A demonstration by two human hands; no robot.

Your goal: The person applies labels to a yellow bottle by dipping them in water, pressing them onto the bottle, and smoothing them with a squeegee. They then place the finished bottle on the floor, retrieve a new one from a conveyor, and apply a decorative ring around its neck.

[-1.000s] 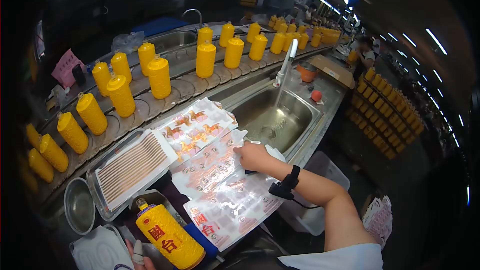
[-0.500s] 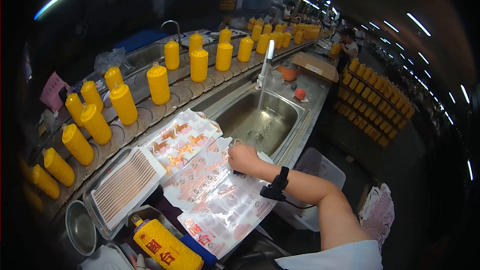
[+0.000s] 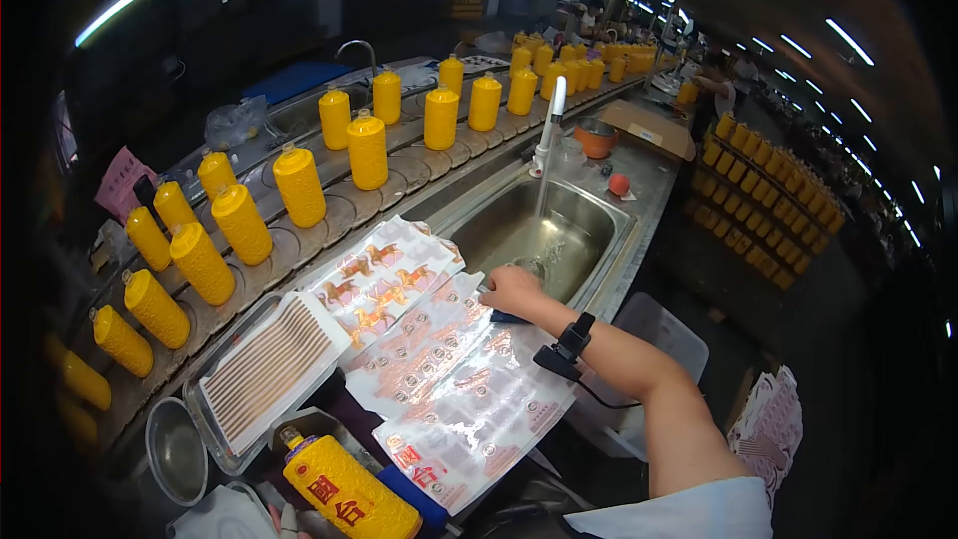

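My right hand [image 3: 514, 291] has its fingers pressed together at the sink-side edge of the printed decal sheets [image 3: 469, 389]; what lies between the fingertips is too small to make out. A dark blue item shows just under that hand. At the bottom edge, a small part of my left hand [image 3: 287, 521] shows beside a yellow bottle [image 3: 349, 491] with red characters; its grip is hidden. The bottle lies tilted, its clear neck to the upper left, against something blue.
Water runs from a white tap [image 3: 549, 130] into a steel sink [image 3: 589, 230]. Yellow bottles [image 3: 297, 187] stand along a slatted conveyor [image 3: 399, 168]. A striped sheet in a tray [image 3: 269, 369] and a metal bowl [image 3: 178, 451] are at the left. Another person [image 3: 720, 95] stands farther back.
The view has shifted, so most things sit slightly farther right. Bottles on the conveyor have moved along it. My right hand stays at the sheets' edge.
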